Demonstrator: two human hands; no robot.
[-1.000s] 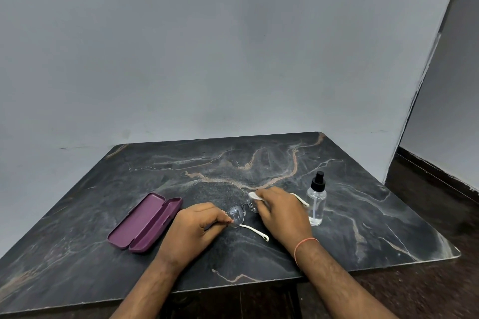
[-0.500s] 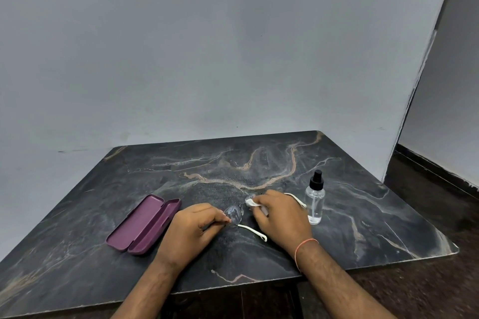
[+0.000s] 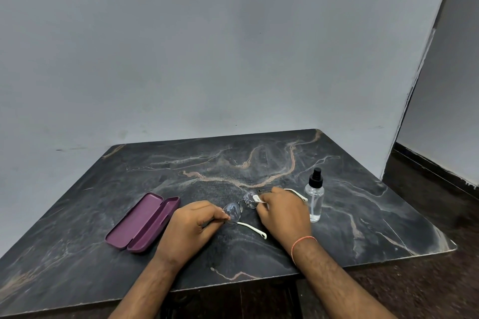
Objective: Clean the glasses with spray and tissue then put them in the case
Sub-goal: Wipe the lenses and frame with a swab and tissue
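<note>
A bare indoor room, likely a home; plain grey wall (image 3: 207, 46); dark marble table (image 3: 363, 228) in a corner; dark floor (image 3: 427, 280).

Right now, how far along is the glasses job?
Spraying looks finished: the spray bottle stands untouched. In hand: left hand pinches the glasses while right hand wipes a lens with tissue. Left: placing them in the open purple case.

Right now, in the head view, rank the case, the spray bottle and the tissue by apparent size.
1. Purple case, lying open: largest.
2. Spray bottle, upright: clearly smaller.
3. Tissue: smallest, though the right hand hides most of it.
</note>
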